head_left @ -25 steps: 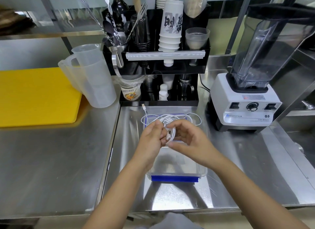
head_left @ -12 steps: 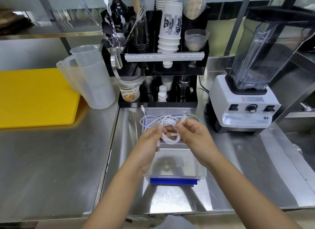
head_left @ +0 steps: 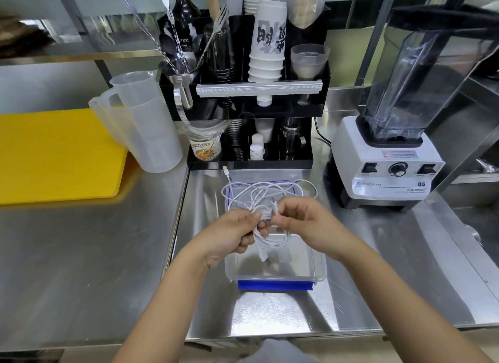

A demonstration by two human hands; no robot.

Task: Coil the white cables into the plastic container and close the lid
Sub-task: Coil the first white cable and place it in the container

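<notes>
A clear plastic container (head_left: 318, 265) with a blue clip on its near side stands open on the steel counter. Behind it lies its lid (head_left: 295, 185), blue-edged, with loose white cables (head_left: 270, 191) heaped on it. My left hand (head_left: 229, 235) and my right hand (head_left: 305, 219) meet above the container's far edge. Both grip one white cable bundle (head_left: 270, 241). A small coil of it hangs below my fingers over the container, and a plug end dangles inside. One loose cable's connector (head_left: 225, 169) points away toward the black rack.
A black rack (head_left: 251, 157) with cups, bottles and utensils stands right behind the lid. A white blender (head_left: 386, 170) is at the right, clear measuring jugs (head_left: 145, 127) and a yellow cutting board (head_left: 54, 154) at the left. A counter seam runs left of the container.
The coil in my hands has grown and now hangs lower over the container. My right hand has come back down next to my left after lifting a cable end.
</notes>
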